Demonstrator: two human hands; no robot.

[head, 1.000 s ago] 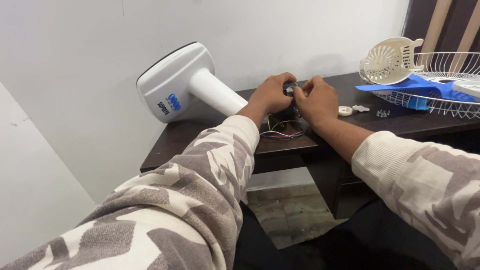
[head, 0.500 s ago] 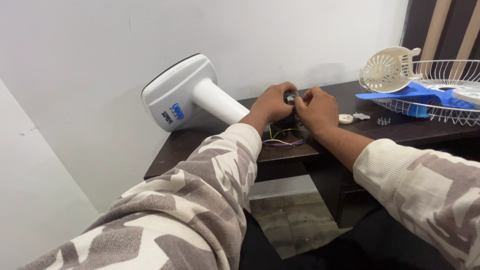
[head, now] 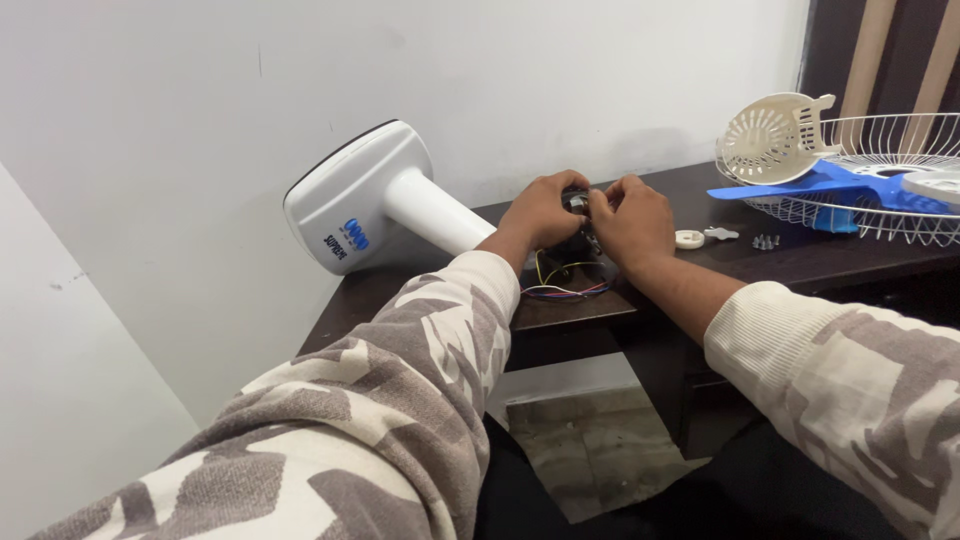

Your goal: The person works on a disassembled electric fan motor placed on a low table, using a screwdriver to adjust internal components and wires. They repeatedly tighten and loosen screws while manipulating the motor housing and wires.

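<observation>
A white fan stand lies on its side on the dark wooden table (head: 800, 262), its broad base (head: 350, 200) tipped up against the wall at the left. At the stand's right end sits a small black motor part (head: 578, 200) with coloured wires (head: 565, 285) hanging below it. My left hand (head: 540, 208) grips this part from the left. My right hand (head: 632, 215) holds it from the right, fingertips pinched on its top. Most of the part is hidden by my fingers.
A white wire fan guard (head: 880, 180) lies at the table's right end with a blue fan blade (head: 830, 185) and a cream grille cover (head: 775, 135) on it. A small white cap (head: 689, 239) and several tiny screws (head: 765, 241) lie beside my right hand.
The view has shifted slightly; the stand and table sit a little lower and further right in the picture. Both hands stay on the motor part with small finger movements.
</observation>
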